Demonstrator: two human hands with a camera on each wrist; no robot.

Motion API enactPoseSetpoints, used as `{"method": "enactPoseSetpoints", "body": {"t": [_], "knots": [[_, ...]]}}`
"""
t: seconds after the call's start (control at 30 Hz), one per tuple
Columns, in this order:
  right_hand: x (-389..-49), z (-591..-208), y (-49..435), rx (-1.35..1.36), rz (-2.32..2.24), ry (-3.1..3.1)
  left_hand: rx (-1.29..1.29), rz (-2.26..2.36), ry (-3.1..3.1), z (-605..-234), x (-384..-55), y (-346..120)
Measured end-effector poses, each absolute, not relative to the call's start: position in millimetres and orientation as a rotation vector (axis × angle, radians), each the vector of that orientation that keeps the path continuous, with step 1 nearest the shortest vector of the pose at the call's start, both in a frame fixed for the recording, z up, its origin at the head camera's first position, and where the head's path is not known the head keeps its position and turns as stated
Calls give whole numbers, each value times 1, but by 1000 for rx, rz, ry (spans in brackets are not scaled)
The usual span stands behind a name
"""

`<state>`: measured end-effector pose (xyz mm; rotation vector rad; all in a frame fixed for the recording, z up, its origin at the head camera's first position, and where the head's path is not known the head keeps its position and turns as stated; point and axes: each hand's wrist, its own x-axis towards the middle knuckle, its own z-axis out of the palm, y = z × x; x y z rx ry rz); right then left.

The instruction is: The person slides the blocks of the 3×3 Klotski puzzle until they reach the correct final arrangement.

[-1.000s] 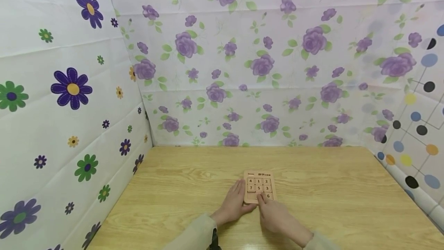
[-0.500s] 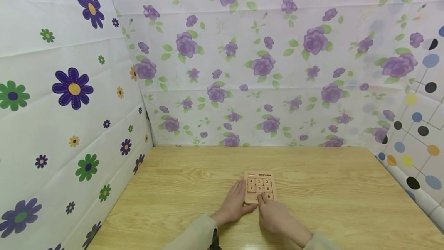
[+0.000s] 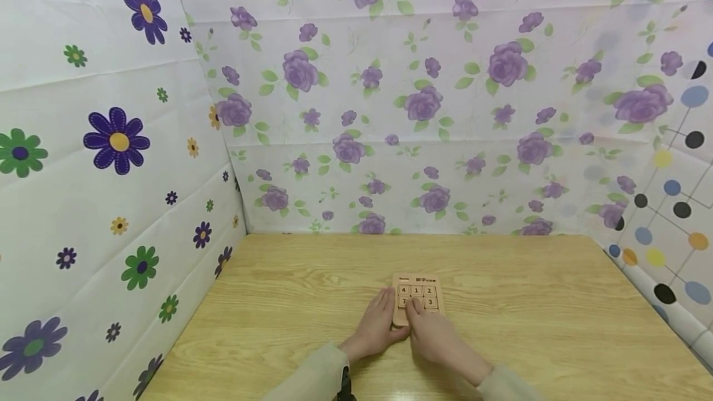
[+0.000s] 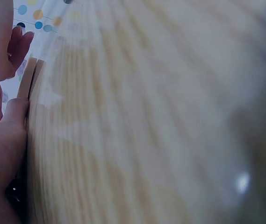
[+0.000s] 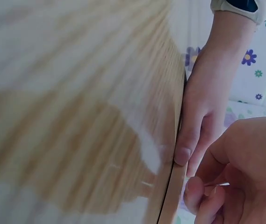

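Note:
A wooden number slide puzzle (image 3: 412,279) lies flat on the wooden table. Tiles 4, 1, 2 and 3 show plainly, with 7 partly covered. My left hand (image 3: 374,327) steadies it, straight fingers along the left side and thumb at the near edge. In the right wrist view that thumb touches the edge of the puzzle (image 5: 170,198). My right hand (image 3: 437,336) reaches over from the near right, two fingertips on the tiles just right of the 7. It hides the middle tile and most of the bottom row. Some of its other fingers bend in the right wrist view.
The wooden table (image 3: 301,283) extends on all sides of the puzzle. A purple-flowered cloth (image 3: 345,190) hangs behind its far edge. Patterned cloths also stand at left and right. A dark band (image 3: 345,382) circles the left wrist.
My right hand has shifted slightly up and left over the puzzle, its fingertips moving from the bottom row to the middle row and covering the 5 and 6. The left hand stays put.

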<state>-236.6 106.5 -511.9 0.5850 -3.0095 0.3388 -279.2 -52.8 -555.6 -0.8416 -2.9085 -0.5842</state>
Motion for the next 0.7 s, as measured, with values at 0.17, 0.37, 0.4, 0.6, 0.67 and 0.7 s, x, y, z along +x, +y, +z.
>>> {"method": "enactPoseSetpoints", "body": {"t": [0.17, 0.37, 0.4, 0.6, 0.67, 0.7], "knots": [[-244, -514, 103, 586, 357, -3015, -838, -563, -2923, -554, -279, -53], [-245, -516, 99, 599, 324, -3017, -848, -527, -2924, -552, -277, -53], [-246, -516, 98, 600, 320, -3021, -850, -513, -2918, -551, -277, -53], [-242, -513, 98, 611, 366, -3047, -850, -505, -2919, -552, -277, -53], [-241, -513, 99, 618, 380, -3054, -847, -516, -2924, -553, -278, -53], [-240, -513, 99, 621, 384, -3056, -845, -517, -2928, -554, -278, -53]]}}
